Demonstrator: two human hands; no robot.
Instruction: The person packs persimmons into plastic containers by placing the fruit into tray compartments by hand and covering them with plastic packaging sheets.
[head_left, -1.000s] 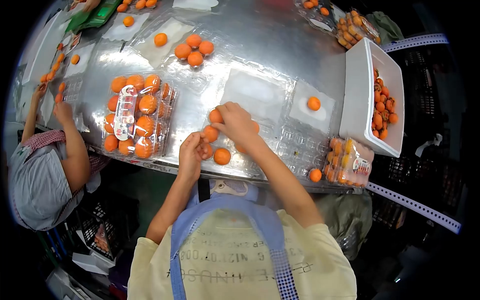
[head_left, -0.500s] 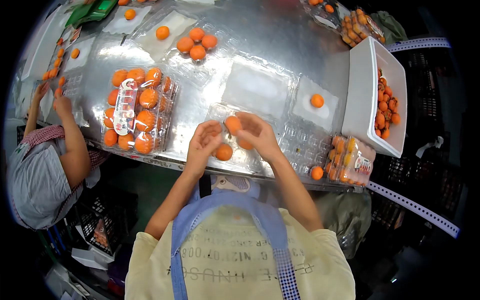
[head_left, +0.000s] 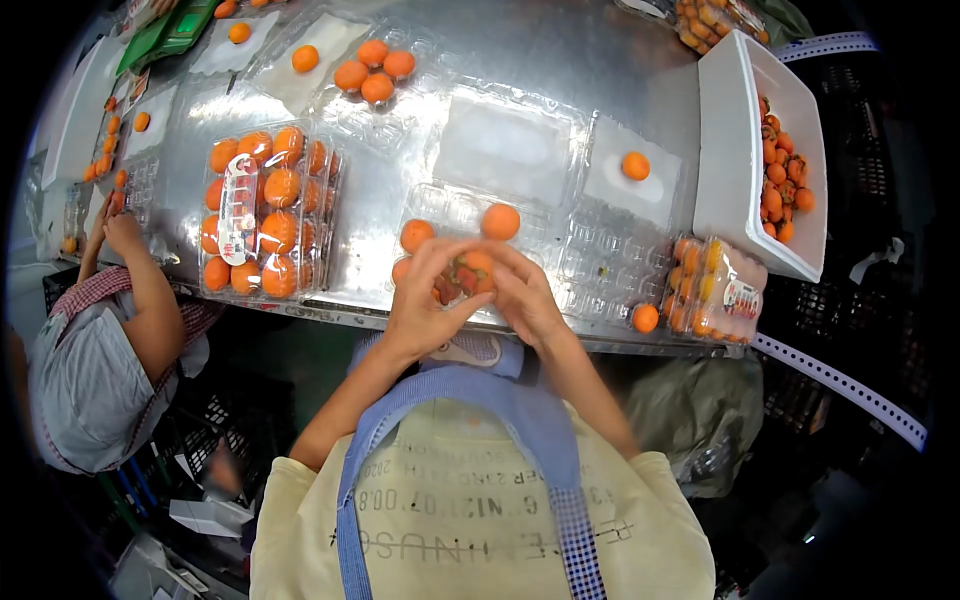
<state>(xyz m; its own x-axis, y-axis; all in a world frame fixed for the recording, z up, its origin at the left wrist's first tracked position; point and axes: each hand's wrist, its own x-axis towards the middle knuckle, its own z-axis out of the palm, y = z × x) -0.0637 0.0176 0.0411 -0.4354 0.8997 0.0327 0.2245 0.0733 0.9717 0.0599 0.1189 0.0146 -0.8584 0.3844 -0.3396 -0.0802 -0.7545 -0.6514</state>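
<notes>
My left hand (head_left: 432, 300) and my right hand (head_left: 525, 295) meet over the near edge of the metal table, fingers curled around orange persimmons (head_left: 478, 264). Green and brown calyxes show between the fingers, which partly hide the fruit. Beneath and beyond them lies a clear plastic clamshell tray (head_left: 456, 205). In it, one persimmon (head_left: 417, 235) sits beyond my left fingers and another persimmon (head_left: 500, 221) beyond my right. A further one peeks out at the left hand's edge. The tray's lid (head_left: 510, 140), lined with a white sheet, lies open behind.
Stacked packs of persimmons (head_left: 270, 215) stand to the left. A white foam box (head_left: 722, 150) holds loose persimmons at right, near a smaller filled pack (head_left: 725, 290) and a loose persimmon (head_left: 645, 318). More open trays line the back. A co-worker (head_left: 110, 340) works at far left.
My hands have come together and now hold persimmons with calyxes showing. The persimmons in the near tray sit in different spots. The view has shifted slightly.
</notes>
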